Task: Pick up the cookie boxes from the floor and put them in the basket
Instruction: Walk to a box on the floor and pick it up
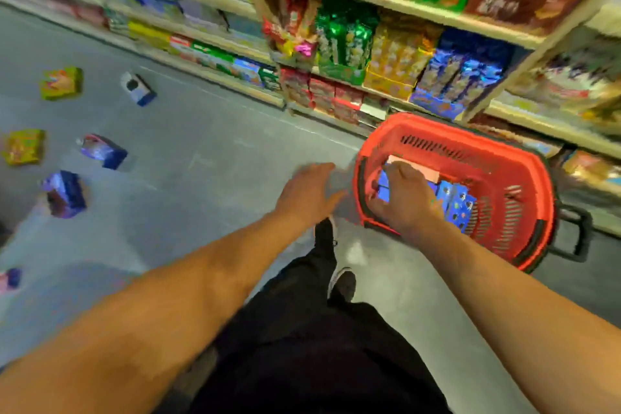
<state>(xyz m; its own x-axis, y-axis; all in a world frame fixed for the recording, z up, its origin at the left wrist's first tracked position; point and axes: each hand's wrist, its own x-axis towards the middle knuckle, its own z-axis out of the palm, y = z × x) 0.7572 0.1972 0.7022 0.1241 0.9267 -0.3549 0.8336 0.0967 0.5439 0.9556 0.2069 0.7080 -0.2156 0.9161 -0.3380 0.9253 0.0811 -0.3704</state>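
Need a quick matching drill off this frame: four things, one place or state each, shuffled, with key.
Things:
1. right hand
2. left hand
3. yellow box
4. basket

Places or states:
A. on the floor, far left
B. on the floor by the shelves
C. open, over bare floor beside the basket
D. inside the basket, on a blue box

Pairs: 1-D, 2-C, 3-A, 4-B

Basket (524,158): red-orange w/ black rim trim & black handle (576,235). In it: blue box (458,203) w/ dark dots, plus a pale pink/white panel (421,168). Floor (201,151): grey. On it: 2 yellow-green boxes (61,82), (23,146); white & blue box (137,88); blue-purple boxes (103,151), (64,193). Trousers (316,339) black; shoes (342,282) black w/ white edge. Shelf packs (346,33): green, yellow, blue, red.
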